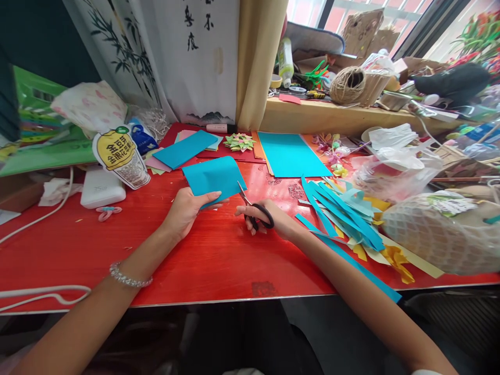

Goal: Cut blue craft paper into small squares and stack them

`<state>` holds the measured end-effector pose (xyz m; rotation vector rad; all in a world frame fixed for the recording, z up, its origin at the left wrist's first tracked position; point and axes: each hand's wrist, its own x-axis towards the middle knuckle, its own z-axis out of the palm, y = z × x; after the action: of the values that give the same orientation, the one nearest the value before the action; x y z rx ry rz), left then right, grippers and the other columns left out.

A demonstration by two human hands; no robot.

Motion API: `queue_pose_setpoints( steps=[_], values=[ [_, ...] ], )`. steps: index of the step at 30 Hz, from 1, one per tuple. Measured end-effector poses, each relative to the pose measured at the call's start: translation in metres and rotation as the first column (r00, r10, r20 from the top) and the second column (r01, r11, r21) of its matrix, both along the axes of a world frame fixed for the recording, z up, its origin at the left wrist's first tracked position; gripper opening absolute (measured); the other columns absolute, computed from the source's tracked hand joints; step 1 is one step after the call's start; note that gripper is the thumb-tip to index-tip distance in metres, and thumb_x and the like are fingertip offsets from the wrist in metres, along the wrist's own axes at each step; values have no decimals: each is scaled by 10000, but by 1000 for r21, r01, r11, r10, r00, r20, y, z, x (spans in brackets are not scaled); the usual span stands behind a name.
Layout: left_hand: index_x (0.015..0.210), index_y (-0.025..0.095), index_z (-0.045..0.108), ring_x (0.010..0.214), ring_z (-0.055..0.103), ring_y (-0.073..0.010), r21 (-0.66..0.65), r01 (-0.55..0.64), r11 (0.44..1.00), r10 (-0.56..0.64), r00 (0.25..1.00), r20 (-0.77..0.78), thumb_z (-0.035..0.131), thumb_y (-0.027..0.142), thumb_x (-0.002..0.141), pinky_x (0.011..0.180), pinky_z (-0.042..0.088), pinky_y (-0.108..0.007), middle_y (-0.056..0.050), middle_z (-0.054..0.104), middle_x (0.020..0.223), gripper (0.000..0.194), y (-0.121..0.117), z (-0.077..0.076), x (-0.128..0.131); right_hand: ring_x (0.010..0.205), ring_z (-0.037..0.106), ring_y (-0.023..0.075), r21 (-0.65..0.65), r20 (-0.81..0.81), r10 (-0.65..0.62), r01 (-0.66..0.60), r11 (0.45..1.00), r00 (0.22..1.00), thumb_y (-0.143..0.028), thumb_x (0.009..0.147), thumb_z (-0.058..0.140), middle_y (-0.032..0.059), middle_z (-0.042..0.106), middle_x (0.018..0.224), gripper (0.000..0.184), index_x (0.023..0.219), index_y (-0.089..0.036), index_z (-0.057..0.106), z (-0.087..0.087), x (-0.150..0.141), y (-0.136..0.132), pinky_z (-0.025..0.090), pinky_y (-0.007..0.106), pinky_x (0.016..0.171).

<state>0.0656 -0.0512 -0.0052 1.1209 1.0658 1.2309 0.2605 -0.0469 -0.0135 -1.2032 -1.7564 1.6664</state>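
My left hand (189, 208) grips the near edge of a folded blue paper sheet (213, 177), thumb on top, over the red table (203, 260). My right hand (269, 219) has its fingers through the black handles of a pair of scissors (253, 208). The blades point up and left and reach the paper's right edge. A silver bracelet sits on my left wrist.
A heap of blue and yellow paper strips (347, 219) lies to the right. More blue sheets (289, 153) and folded paper flowers (239, 141) rest further back. A white power bank (102, 190), a yellow sticker, plastic bags (394, 166) and a cluttered windowsill surround the area.
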Motion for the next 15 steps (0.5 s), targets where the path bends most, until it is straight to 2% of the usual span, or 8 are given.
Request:
queue_pose_setpoints(
  steps=[5,10,15],
  values=[
    [715,146,641,842,666,-289,-26,-50,998,50,999,3,751,265,581,696,554,-310,-41,699,735,210,-1,3,3,481,499,80,20,-27,-14,14,1000,1000,-576,719,537,23,576,569,452,587,-144,540,-3,0,-1,322,199,398],
    [745,147,649,839,670,-271,-46,-37,998,39,998,42,752,259,581,709,558,-306,-49,710,796,223,1,2,0,451,472,73,26,-22,-28,28,999,999,-585,710,542,16,567,549,459,574,-147,539,-3,-1,0,313,205,395],
    [755,132,644,819,676,-239,-119,-1,993,12,996,92,738,202,604,650,565,-239,-61,712,843,191,6,-3,-6,397,410,51,67,-37,-18,21,998,999,-581,713,546,-6,535,491,459,576,-143,551,0,-2,-2,295,205,400]
  ],
)
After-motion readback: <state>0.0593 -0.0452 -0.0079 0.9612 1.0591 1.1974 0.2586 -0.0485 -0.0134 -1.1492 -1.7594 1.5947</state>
